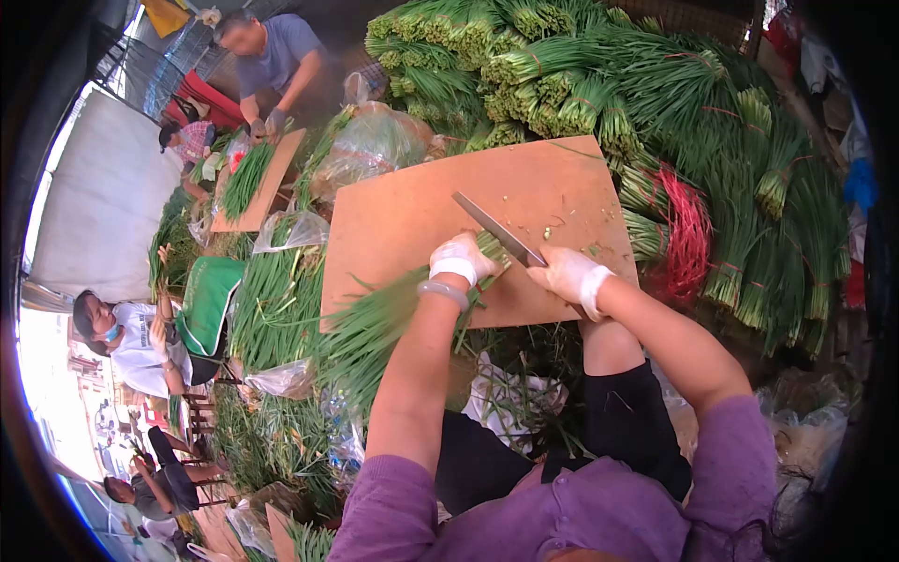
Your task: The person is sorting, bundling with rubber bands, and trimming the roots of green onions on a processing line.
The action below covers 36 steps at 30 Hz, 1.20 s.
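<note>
My left hand, in a whitish glove with a bangle at the wrist, is closed round a bunch of garlic chives. The pale cut ends poke out to the right of my fist, and the long green leaves trail off the board's left edge. My right hand, gloved too, grips a knife by its handle. Its blade points up and left, lying close beside the stalk ends. Both hands are over the brown cutting board, where small trimmed bits are scattered.
Tied chive bundles are piled high at the back right, with red ties hanging over them. Loose chives and plastic bags lie to the left. A person works at another board; other people sit at left.
</note>
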### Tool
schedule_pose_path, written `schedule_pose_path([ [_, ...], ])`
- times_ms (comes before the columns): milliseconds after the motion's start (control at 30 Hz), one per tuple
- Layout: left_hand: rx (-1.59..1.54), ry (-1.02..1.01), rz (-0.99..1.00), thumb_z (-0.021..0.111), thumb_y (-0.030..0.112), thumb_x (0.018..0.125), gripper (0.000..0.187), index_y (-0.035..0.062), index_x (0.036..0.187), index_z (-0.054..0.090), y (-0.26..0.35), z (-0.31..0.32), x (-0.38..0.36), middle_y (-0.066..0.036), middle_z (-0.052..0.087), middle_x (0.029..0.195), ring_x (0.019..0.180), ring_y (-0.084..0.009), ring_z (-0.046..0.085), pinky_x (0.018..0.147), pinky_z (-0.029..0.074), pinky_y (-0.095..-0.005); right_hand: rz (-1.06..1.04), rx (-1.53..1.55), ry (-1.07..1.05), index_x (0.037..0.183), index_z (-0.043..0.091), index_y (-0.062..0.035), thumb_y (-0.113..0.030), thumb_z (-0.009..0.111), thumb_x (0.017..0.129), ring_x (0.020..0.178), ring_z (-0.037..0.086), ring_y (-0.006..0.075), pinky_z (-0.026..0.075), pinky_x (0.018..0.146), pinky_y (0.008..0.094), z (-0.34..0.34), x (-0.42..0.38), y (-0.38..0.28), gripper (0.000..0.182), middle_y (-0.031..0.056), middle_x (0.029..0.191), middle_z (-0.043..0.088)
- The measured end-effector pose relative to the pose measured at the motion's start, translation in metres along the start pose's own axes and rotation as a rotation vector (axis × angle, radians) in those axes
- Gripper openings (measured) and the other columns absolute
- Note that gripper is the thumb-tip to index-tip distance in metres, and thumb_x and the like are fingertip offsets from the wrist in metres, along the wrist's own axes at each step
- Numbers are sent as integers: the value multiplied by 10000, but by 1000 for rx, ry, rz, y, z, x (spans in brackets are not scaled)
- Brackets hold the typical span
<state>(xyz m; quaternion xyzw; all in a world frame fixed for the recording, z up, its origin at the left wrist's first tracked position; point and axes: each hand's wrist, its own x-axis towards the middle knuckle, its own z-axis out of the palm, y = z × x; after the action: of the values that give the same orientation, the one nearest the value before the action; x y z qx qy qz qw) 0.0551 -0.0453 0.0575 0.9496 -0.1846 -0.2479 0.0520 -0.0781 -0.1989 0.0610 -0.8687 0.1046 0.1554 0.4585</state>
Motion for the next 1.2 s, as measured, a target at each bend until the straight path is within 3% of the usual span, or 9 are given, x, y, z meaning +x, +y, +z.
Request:
schedule_pose_path([
  [67,12,19,15,737,437,569,660,32,1071,599,-3,5,0,-182,654,1008,961,-292,631,826,484,-376,63,287,-66,941,531,-19,-239,526,840,539,515,210,422,496,368,5,22,-5,242,86,653,533],
  [200,75,17,27,731,454,562,660,57,1074,607,-5,6,12,-173,659,994,943,-295,636,809,489,-385,145,293,-111,806,514,-34,-141,492,809,505,453,196,354,422,390,19,64,-5,109,58,622,464],
  [300,44,32,63,725,465,567,663,74,1091,608,-14,17,28,-166,659,1010,949,-299,633,814,487,-389,231,378,-126,809,521,-49,-158,487,819,507,443,195,350,428,393,20,69,-16,115,73,623,474],
  [500,127,51,-10,722,504,589,745,98,1190,548,7,8,1,-122,593,1197,1098,-264,575,898,469,-365,333,297,-148,815,559,-37,-190,484,840,528,472,204,351,433,432,15,71,-26,173,87,638,514],
  [633,85,18,-32,724,464,571,737,87,1180,550,1,12,3,-124,611,1160,1055,-268,596,892,471,-367,238,293,-138,764,535,-46,-165,461,839,487,454,202,346,424,396,18,62,-1,159,89,614,505],
  [733,20,46,68,715,430,580,669,69,1126,574,-3,11,0,-189,642,1040,995,-297,616,860,473,-377,266,353,-171,783,551,-40,-96,467,796,483,452,202,323,403,389,19,47,7,102,85,611,503],
  [1033,129,142,29,701,455,578,674,82,1125,570,-2,15,-3,-179,634,1077,1027,-301,603,869,474,-382,377,377,-127,761,566,-34,-124,509,799,545,506,216,364,450,387,26,68,-10,113,100,661,545],
  [1133,45,92,48,700,454,588,649,81,1105,576,-7,13,6,-175,647,1042,989,-307,617,852,480,-389,339,228,-231,753,566,-42,-112,475,788,527,520,208,393,460,364,1,38,-12,119,82,626,531],
  [1200,77,134,56,702,438,601,589,79,1053,583,-5,15,6,-156,665,974,932,-307,633,820,491,-398,356,272,-191,742,563,-40,-125,507,772,516,517,211,386,448,362,9,42,-4,106,82,593,521],
])
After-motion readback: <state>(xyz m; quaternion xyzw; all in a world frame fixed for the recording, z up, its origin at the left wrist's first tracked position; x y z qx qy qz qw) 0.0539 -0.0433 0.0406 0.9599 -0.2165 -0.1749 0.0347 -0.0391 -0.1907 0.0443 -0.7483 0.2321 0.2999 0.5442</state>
